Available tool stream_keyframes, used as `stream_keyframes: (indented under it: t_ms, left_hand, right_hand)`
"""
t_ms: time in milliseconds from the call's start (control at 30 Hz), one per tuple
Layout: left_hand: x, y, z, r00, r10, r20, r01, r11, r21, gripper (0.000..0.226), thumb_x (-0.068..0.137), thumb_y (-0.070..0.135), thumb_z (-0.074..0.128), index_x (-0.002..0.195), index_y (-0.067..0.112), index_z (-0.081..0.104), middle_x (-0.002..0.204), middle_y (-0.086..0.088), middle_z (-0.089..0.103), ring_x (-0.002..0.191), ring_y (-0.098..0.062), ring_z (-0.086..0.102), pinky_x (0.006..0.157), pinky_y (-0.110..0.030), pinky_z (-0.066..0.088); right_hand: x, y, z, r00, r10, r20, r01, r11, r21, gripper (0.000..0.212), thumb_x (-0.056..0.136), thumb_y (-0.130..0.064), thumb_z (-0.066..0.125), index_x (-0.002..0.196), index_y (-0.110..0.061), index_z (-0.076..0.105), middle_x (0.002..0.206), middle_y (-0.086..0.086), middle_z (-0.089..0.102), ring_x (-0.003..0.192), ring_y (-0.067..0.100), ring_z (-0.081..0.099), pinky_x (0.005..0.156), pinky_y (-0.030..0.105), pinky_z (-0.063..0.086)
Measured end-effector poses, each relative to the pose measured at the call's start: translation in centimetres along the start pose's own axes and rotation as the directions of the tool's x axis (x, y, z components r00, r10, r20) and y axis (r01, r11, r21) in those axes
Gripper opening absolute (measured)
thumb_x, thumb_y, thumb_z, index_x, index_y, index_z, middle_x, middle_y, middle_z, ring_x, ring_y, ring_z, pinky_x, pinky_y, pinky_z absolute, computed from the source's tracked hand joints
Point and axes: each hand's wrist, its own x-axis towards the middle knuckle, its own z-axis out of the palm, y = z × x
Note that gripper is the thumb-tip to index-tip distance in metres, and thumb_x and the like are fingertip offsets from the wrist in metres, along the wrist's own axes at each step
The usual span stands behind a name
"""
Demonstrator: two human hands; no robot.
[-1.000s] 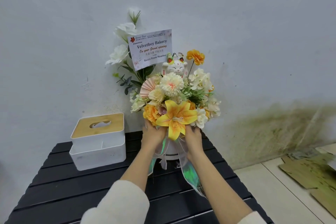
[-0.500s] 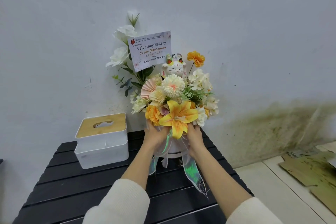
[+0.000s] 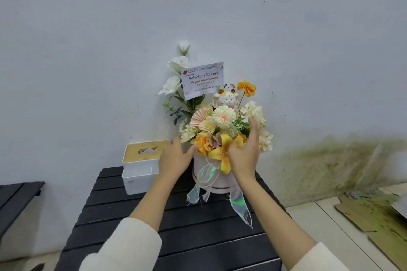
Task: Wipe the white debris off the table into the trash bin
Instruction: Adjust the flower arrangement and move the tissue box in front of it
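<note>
A flower arrangement [image 3: 222, 121] in a round white box [image 3: 211, 180] with an iridescent ribbon stands on the black slatted table [image 3: 187, 226] near the wall. My left hand [image 3: 176, 158] is open just left of the box's top, fingers apart, holding nothing. My right hand [image 3: 244, 154] is open just right of the yellow lily, palm toward the flowers, apart from the box. No white debris and no trash bin show in this view.
A white tissue box with a wooden lid [image 3: 142, 165] sits at the table's back left, touching the wall. Another black slatted surface [image 3: 17, 196] lies at the far left. Flattened cardboard [image 3: 374, 222] lies on the tiled floor at right.
The flower box has come down onto the table. Both hands have let go of it and opened beside the flowers. The view has pulled back and tilted.
</note>
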Motion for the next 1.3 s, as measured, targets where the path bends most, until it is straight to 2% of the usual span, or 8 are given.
stream_keyframes:
  t_ms: [33,133,200,300,533,767,1100,1300]
  left_hand:
    - [-0.2,-0.6,-0.7,1.0,-0.01,-0.008,0.01,1.0,-0.004,0.069,0.086,0.056,0.05,0.138,0.014,0.033,0.135,-0.017,0.049,0.122,-0.034,0.047,0.087,-0.04,0.044]
    - [-0.5,-3.6,-2.7,0.997,-0.072,-0.019,0.072,0.997,-0.007,0.073,0.085,0.056,0.051,0.142,0.015,0.029,0.14,-0.016,0.046,0.126,-0.034,0.043,0.094,-0.044,0.043]
    - [-0.3,-6.4,-3.7,0.991,-0.131,-0.01,0.131,0.991,0.014,0.078,0.083,0.059,0.052,0.144,0.02,0.024,0.144,-0.014,0.04,0.131,-0.034,0.038,0.1,-0.048,0.04]
    - [0.2,-10.7,-4.3,0.977,-0.212,0.02,0.21,0.975,0.075,0.087,0.076,0.069,0.052,0.145,0.032,0.014,0.148,-0.015,0.028,0.133,-0.039,0.03,0.104,-0.055,0.035]
    - [2.3,-17.4,-2.3,0.94,-0.319,0.124,0.318,0.948,0.032,0.106,0.064,0.077,0.058,0.143,0.046,-0.006,0.157,-0.012,-0.01,0.141,-0.047,0.007,0.114,-0.056,0.021]
    - [2.3,-18.9,-1.3,0.982,-0.158,0.108,0.175,0.97,-0.169,0.091,0.065,0.064,0.07,0.14,0.039,0.024,0.144,0.002,0.039,0.128,-0.02,0.041,0.103,-0.037,0.039]
    - [-8.1,-12.3,-4.5,0.979,-0.205,0.021,0.203,0.944,-0.262,0.08,0.067,0.058,0.072,0.134,0.037,0.035,0.134,0.004,0.049,0.12,-0.02,0.047,0.101,-0.047,0.043]
    - [-15.3,-5.9,-5.3,0.985,-0.158,0.065,0.169,0.955,-0.243,0.08,0.066,0.055,0.075,0.134,0.033,0.04,0.135,0.003,0.05,0.122,-0.021,0.047,0.102,-0.045,0.041]
  right_hand:
    - [-0.5,-1.0,0.6,0.998,-0.048,0.05,0.046,0.998,0.035,0.072,0.081,0.008,0.048,0.144,-0.023,0.029,0.155,-0.002,0.028,0.146,0.015,0.015,0.114,0.021,0.03]
    - [-2.0,-2.9,3.5,0.959,-0.115,0.26,0.085,0.989,0.121,0.06,0.091,-0.015,0.056,0.143,-0.028,0.031,0.153,-0.007,0.031,0.145,0.012,0.021,0.115,0.041,0.031]
    - [-3.0,-2.8,6.0,0.931,-0.12,0.345,0.087,0.99,0.108,0.057,0.091,-0.025,0.059,0.142,-0.027,0.034,0.15,-0.007,0.037,0.141,0.01,0.028,0.116,0.039,0.029]
    - [-4.7,-0.8,9.7,0.902,-0.033,0.43,0.012,0.999,0.051,0.056,0.09,-0.035,0.059,0.141,-0.027,0.038,0.149,-0.008,0.039,0.14,0.01,0.03,0.113,0.028,0.028]
    - [-6.8,6.2,16.5,0.818,0.173,0.549,-0.137,0.985,-0.105,0.063,0.088,-0.043,0.058,0.144,-0.029,0.032,0.155,0.003,0.028,0.146,0.021,0.017,0.117,0.04,0.024]
    - [-7.9,9.6,18.4,0.752,0.22,0.621,-0.23,0.971,-0.066,0.062,0.091,-0.046,0.052,0.142,-0.043,0.018,0.144,0.001,0.041,0.125,0.02,0.046,0.104,0.04,0.043]
    - [-11.1,4.0,9.4,0.785,0.137,0.604,-0.136,0.99,-0.047,0.061,0.09,-0.044,0.055,0.142,-0.04,0.023,0.147,-0.01,0.036,0.123,0.001,0.037,0.095,0.021,0.035]
    - [-14.6,1.3,-0.1,0.821,0.214,0.53,-0.168,0.977,-0.134,0.06,0.089,-0.049,0.053,0.141,-0.044,0.023,0.147,-0.011,0.037,0.131,0.013,0.041,0.096,0.03,0.039]
